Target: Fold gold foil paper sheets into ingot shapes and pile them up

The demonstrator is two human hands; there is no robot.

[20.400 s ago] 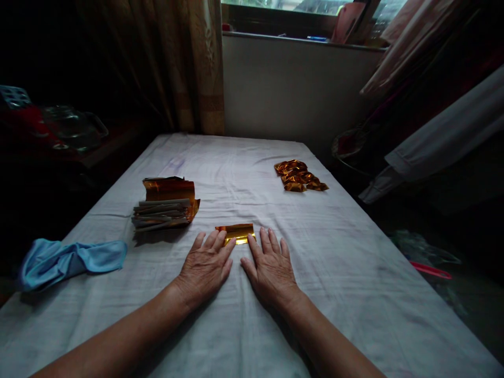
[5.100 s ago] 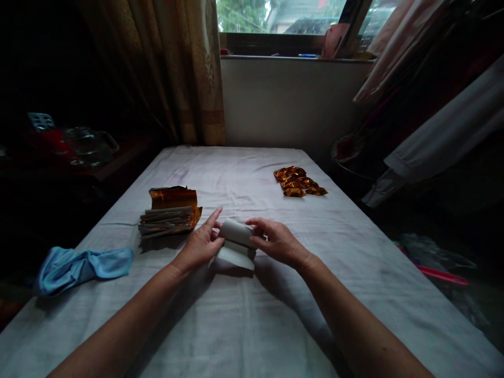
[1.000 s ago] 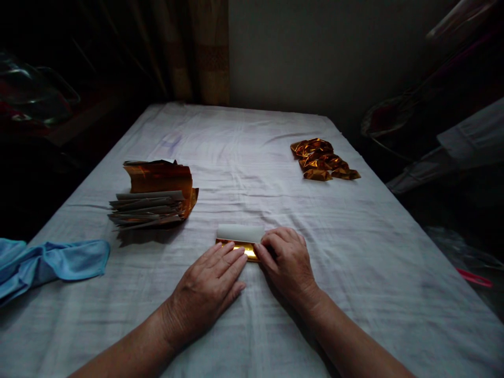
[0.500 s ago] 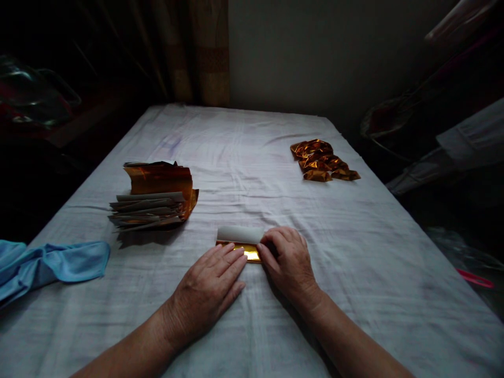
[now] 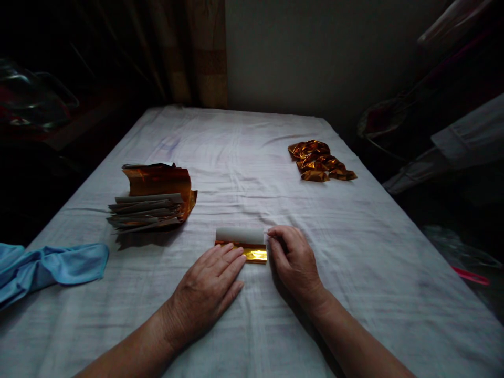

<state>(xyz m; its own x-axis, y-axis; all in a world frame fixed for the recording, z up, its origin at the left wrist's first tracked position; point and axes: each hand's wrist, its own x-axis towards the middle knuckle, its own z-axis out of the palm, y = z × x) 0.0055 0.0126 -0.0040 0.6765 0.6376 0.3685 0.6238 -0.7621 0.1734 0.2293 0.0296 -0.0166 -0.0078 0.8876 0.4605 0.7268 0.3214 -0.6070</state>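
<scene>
A partly folded sheet of gold foil paper (image 5: 255,255) lies on the white cloth in front of me. Its near strip shines gold, and a pale backing flap curls up along the far side. My left hand (image 5: 214,281) rests flat over the left part of the gold strip, fingers stretched out and hiding that end. Just off the sheet's right end is my right hand (image 5: 295,260), fingers loosely curled, with thumb and index fingertip slightly apart and nothing visible between them. A stack of gold foil sheets (image 5: 159,181) stands curled at the left.
Several folded gold foil pieces (image 5: 315,160) are heaped at the far right of the cloth-covered table (image 5: 244,142). A blue cloth (image 5: 59,265) lies by the left edge. Beyond the right edge are a pink item (image 5: 470,275) and clear plastic; a curtain (image 5: 205,58) hangs behind.
My right hand has shifted slightly right, off the foil sheet's end, uncovering its right edge. My left hand stays pressed in place. The whole view has shifted slightly.
</scene>
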